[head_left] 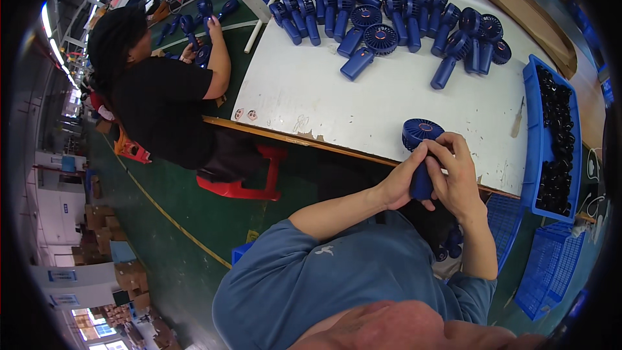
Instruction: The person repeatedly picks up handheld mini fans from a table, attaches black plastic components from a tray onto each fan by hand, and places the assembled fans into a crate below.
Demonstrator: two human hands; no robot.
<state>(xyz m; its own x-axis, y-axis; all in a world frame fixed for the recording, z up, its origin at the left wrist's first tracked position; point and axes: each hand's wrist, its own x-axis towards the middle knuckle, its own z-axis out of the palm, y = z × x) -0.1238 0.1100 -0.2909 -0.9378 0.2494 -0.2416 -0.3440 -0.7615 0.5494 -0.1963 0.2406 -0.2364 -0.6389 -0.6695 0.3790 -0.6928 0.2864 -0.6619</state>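
A dark blue handheld fan (421,133) is held between my two hands at the front edge of the white table, its round grille pointing away from me. My left hand (403,180) wraps the handle from the left side. From the right, my right hand (455,172) closes over the neck and handle, its fingertips meeting my left thumb just below the grille. Part of the handle shows between the palms. Many matching blue fans (380,39) lie and lean together on the far part of the table.
At the table's right stands a blue tray (532,136) full of small black parts. A screwdriver (517,120) lies beside it, and a long cardboard tray (518,13) sits behind. Blue crates (551,266) are at lower right. On the left, a co-worker (159,91) handles similar fans.
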